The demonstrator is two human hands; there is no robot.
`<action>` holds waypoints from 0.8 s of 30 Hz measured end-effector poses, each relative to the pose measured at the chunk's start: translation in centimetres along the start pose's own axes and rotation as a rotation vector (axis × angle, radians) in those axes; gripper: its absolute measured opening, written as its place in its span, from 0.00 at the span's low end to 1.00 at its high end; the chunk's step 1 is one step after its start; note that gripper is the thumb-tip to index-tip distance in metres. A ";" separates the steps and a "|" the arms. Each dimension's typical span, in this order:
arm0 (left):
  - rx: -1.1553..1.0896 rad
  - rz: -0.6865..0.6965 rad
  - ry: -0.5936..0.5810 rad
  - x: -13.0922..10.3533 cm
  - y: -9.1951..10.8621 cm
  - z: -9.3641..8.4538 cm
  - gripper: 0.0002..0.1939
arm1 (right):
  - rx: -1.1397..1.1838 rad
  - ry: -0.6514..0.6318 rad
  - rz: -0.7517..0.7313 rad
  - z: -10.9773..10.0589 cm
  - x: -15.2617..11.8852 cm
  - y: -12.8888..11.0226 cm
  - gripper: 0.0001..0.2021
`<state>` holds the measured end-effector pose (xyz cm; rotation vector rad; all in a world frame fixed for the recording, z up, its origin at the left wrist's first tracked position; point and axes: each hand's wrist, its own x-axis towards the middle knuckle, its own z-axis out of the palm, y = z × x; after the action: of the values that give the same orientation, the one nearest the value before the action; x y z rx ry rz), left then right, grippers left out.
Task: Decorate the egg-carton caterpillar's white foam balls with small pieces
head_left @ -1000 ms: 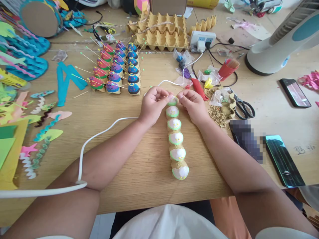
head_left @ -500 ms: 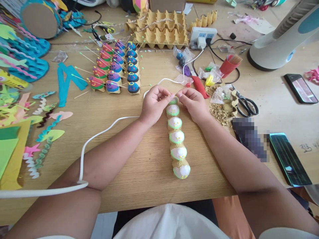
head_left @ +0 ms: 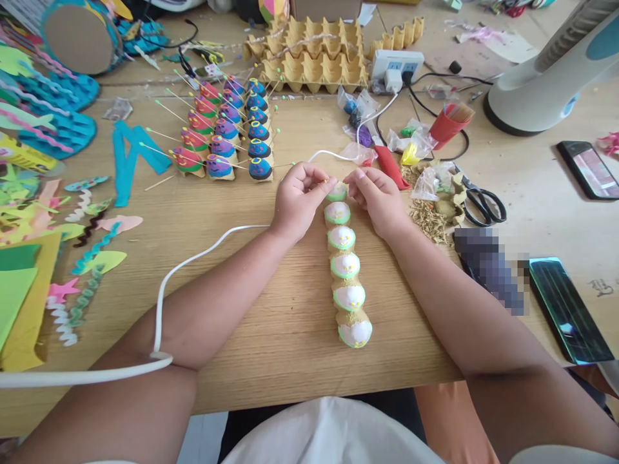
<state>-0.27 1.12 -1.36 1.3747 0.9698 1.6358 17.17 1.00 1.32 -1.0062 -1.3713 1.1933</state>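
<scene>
Carton strip [head_left: 345, 265] with white, green-rimmed domes lay on the table [head_left: 271, 322], its near end toward the front edge, its far end between the hands. The left hand's [head_left: 300, 200] thumb and forefinger met in a pinch, apparently around a tiny yellow bit [head_left: 325, 182]. The right hand's [head_left: 380, 201] thumb lay close to its curled fingers; whether they gripped anything could not be told. Doing this well likely took a light pinch, steadied forearms, and fingertips clear of the white surfaces.
</scene>
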 end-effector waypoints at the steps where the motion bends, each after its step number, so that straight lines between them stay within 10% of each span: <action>1: -0.011 -0.002 0.003 0.0 -0.1 0.0 0.16 | -0.004 -0.003 -0.001 0.0 0.0 0.0 0.31; 24: 0.161 0.047 -0.038 -0.2 0.3 -0.3 0.09 | -0.045 -0.090 -0.016 0.2 -0.2 -0.4 0.28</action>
<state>-0.59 0.77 -1.22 1.5409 1.0737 1.5885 16.98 0.71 1.65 -0.9815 -1.4792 1.2132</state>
